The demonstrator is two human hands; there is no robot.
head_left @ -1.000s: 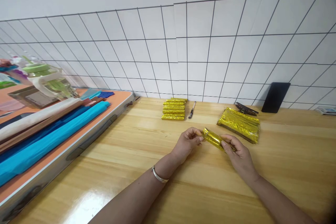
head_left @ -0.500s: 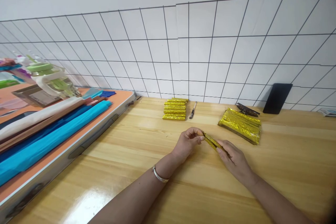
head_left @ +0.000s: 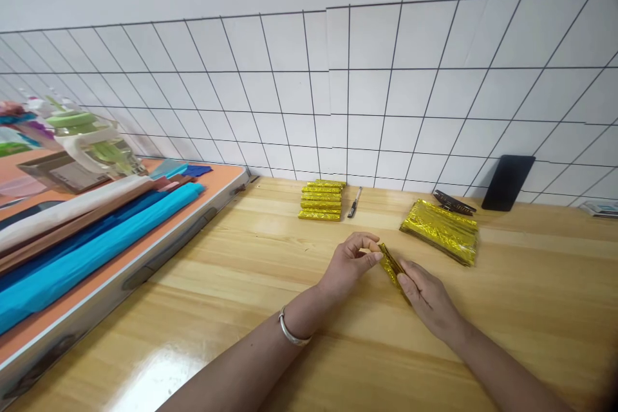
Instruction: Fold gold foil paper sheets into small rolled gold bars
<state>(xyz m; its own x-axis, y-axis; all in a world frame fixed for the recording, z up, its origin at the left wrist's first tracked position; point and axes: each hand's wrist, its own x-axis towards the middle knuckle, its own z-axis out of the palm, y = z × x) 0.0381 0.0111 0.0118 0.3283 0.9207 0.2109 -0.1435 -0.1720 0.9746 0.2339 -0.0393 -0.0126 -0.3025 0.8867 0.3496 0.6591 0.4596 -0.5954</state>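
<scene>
Between my hands is a narrow folded strip of shiny gold foil [head_left: 390, 265], held at a slant above the wooden table. My right hand [head_left: 425, 293] grips its lower right end, thumb on top and fingers behind. At the upper left end, my left hand [head_left: 355, 261] pinches the strip's edge between thumb and fingers; a silver bangle circles that wrist. Beyond my left hand lies a row of folded gold foil strips [head_left: 320, 204]. A stack of flat gold foil sheets [head_left: 440, 230] rests past my right hand.
A pen [head_left: 355, 202] lies beside the folded strips. Behind the foil stack sits a dark hair clip [head_left: 454, 202], and a black phone [head_left: 508, 182] leans against the wall. On the left, an orange-topped board [head_left: 226, 179] carries rolls of coloured paper [head_left: 145, 222] and a green-lidded bottle [head_left: 80, 132].
The strip has turned steeper and shows a broader folded face. My left fingers have shifted slightly right along its upper end, while my right hand keeps its grip.
</scene>
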